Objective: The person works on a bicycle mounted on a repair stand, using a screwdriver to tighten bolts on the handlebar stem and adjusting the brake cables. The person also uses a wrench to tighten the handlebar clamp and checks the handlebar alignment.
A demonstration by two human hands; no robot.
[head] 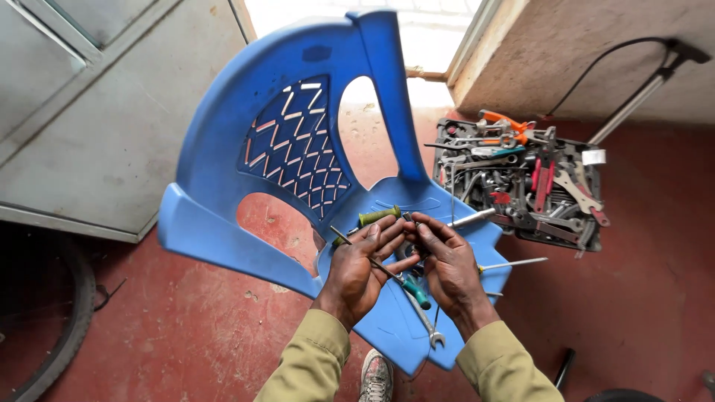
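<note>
Looking down, I see my left hand (363, 269) and my right hand (445, 262) close together over the seat of a blue plastic chair (246, 126). The fingertips of both hands meet and pinch a small dark part (412, 240) between them; it is too small for me to tell what it is. A thin screwdriver with a teal handle (414, 289) lies slanted under my left hand, touching its fingers.

Just past my fingertips lies a tool with a green grip (378, 216). A silver wrench (426, 321) rests on the seat near my wrists. A thin metal rod (514, 263) lies just to the right of my right hand.

Farther to the right sits a dark tray of tools (521, 186) on the red floor (186, 327). A small white tag (593, 156) sticks to its far corner, and orange pliers (506, 123) lie at its back.

Both hands are near the front edge of the seat. The floor to the left of my left hand has open room, up to a black tyre (63, 327) by the far left side.
</note>
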